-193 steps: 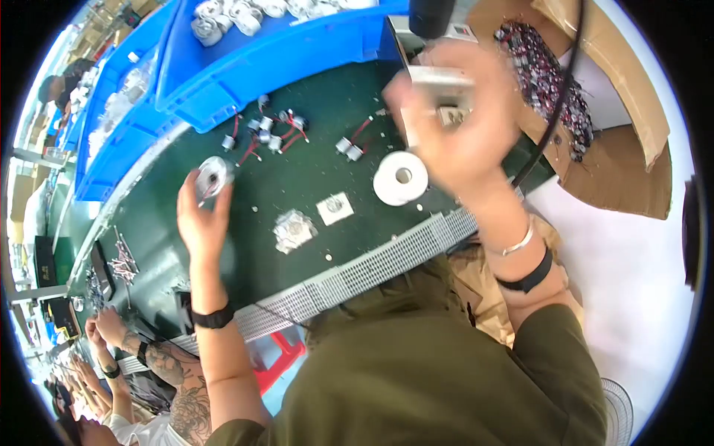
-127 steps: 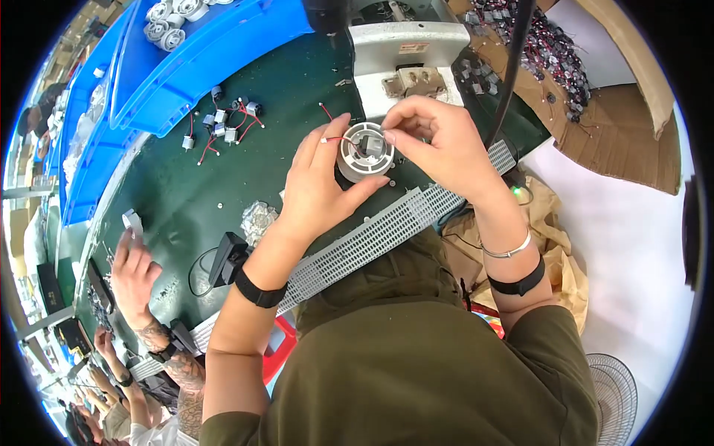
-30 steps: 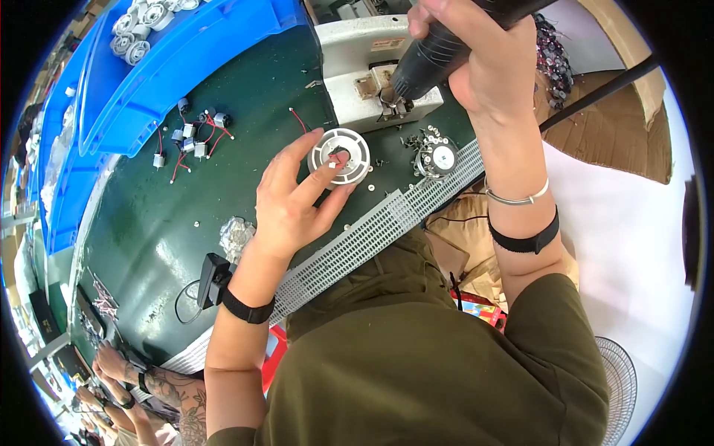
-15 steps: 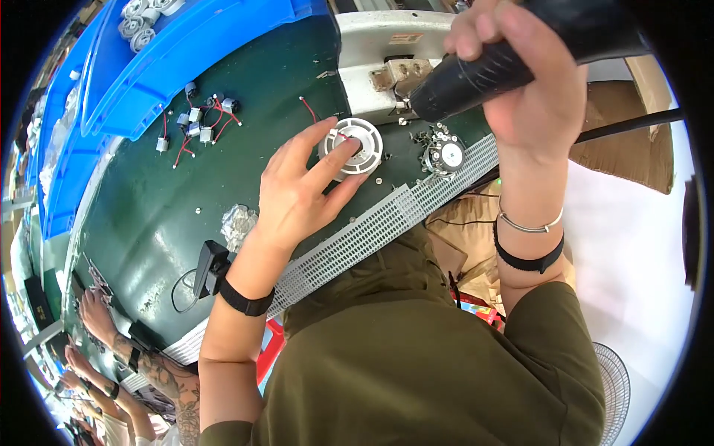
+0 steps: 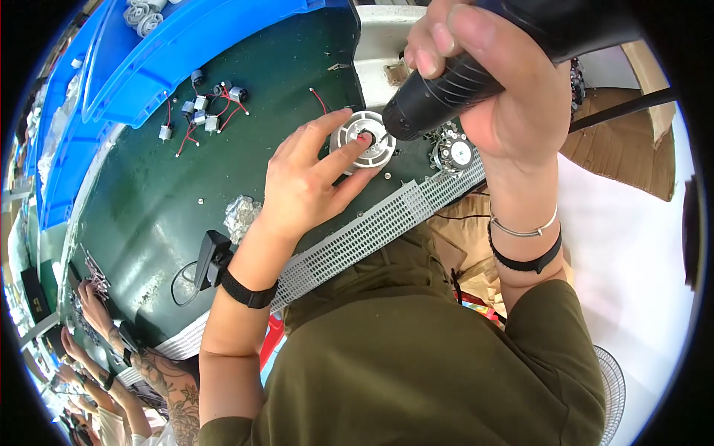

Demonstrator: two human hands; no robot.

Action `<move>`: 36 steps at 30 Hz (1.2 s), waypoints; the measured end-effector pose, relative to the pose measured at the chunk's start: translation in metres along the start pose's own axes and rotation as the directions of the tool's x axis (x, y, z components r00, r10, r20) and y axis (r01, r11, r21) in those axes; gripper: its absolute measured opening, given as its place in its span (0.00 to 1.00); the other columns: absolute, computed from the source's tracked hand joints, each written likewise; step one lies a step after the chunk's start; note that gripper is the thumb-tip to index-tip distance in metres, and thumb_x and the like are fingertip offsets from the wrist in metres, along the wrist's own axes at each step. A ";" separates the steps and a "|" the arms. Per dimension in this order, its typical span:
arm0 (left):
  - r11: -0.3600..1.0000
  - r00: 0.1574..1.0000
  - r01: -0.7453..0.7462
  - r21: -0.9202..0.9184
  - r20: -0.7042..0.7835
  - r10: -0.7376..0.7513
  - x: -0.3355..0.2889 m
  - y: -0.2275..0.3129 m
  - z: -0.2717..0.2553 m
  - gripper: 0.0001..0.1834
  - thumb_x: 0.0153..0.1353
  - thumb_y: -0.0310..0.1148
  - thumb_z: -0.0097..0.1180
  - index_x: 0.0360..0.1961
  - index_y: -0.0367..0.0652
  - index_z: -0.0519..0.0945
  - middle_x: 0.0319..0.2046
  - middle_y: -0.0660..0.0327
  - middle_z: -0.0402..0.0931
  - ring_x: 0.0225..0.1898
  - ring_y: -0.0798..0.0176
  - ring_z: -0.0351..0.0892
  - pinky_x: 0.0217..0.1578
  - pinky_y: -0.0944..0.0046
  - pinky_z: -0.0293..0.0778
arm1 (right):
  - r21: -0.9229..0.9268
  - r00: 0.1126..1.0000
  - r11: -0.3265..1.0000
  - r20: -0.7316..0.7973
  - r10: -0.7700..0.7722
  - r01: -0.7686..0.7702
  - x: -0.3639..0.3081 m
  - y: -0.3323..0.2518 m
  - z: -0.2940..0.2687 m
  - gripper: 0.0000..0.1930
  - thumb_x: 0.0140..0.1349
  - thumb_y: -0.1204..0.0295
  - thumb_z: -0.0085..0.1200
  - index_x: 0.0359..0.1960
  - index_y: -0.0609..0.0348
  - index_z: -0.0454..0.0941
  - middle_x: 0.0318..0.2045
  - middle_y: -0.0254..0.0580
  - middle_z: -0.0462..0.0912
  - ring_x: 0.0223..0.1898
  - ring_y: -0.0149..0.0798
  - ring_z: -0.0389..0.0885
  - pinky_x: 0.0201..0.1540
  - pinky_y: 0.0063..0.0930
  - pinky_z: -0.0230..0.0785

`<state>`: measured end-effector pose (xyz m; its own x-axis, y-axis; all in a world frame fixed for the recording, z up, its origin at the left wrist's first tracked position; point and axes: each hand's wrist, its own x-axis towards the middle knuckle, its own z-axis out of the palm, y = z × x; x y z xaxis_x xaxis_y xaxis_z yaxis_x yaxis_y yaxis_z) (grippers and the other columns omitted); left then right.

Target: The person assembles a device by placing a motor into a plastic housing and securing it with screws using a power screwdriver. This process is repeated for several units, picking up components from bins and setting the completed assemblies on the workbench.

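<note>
- Workbench of dark green, smooth sheet (image 5: 156,223) stretches before the person I am watching.
- On it, toward the far right, sits a round white plastic housing with a slotted rim (image 5: 373,158).
- The left hand (image 5: 309,178) is clamped on the housing, index finger pressed to its middle, thumb along its near side.
- The right hand (image 5: 520,111) is wrapped firmly round a thick black cylindrical screwdriver (image 5: 439,95), tilted down leftward; its tip is at the housing's right side, though from here I can't tell whether it touches.
- Just right of the housing stands a round silver metal part with a white disc (image 5: 450,154), small screws around it.
- Farther left lie small silver motors with red wires (image 5: 201,117), near a blue plastic bin (image 5: 216,48).
</note>
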<state>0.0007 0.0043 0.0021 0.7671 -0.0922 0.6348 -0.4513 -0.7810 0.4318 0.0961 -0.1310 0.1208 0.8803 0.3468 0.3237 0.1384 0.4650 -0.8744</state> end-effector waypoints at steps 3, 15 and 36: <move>1.000 1.000 -0.016 0.008 -0.003 0.016 0.002 0.002 0.001 0.17 0.40 0.34 0.70 0.34 0.47 0.83 0.44 0.57 0.75 0.35 0.57 0.78 0.33 0.62 0.76 | 0.623 0.719 0.751 0.418 -0.555 0.217 0.019 0.020 -0.014 0.23 0.47 0.83 0.55 0.47 0.73 0.64 0.25 0.44 0.74 0.22 0.34 0.74 0.26 0.25 0.69; 1.000 1.000 0.006 -0.011 -0.011 -0.007 -0.002 0.001 0.002 0.17 0.39 0.34 0.69 0.34 0.46 0.83 0.45 0.58 0.75 0.36 0.57 0.77 0.34 0.62 0.75 | 0.121 0.895 0.968 0.371 -0.248 0.219 0.004 0.008 -0.004 0.21 0.45 0.88 0.53 0.43 0.69 0.66 0.24 0.38 0.74 0.25 0.28 0.72 0.28 0.19 0.67; 0.997 0.998 -0.048 -0.053 -0.046 0.045 -0.004 -0.002 0.010 0.19 0.38 0.33 0.69 0.35 0.45 0.79 0.45 0.52 0.73 0.43 0.48 0.74 0.43 0.50 0.71 | -0.003 0.929 0.991 0.349 -0.122 0.131 -0.013 0.011 -0.014 0.22 0.51 0.78 0.53 0.48 0.65 0.62 0.24 0.40 0.71 0.26 0.34 0.72 0.32 0.29 0.66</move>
<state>0.0037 0.0002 -0.0079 0.7240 -0.0992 0.6826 -0.5110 -0.7418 0.4343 0.0924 -0.1416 0.1024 0.6426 0.5498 0.5336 0.2541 0.5042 -0.8254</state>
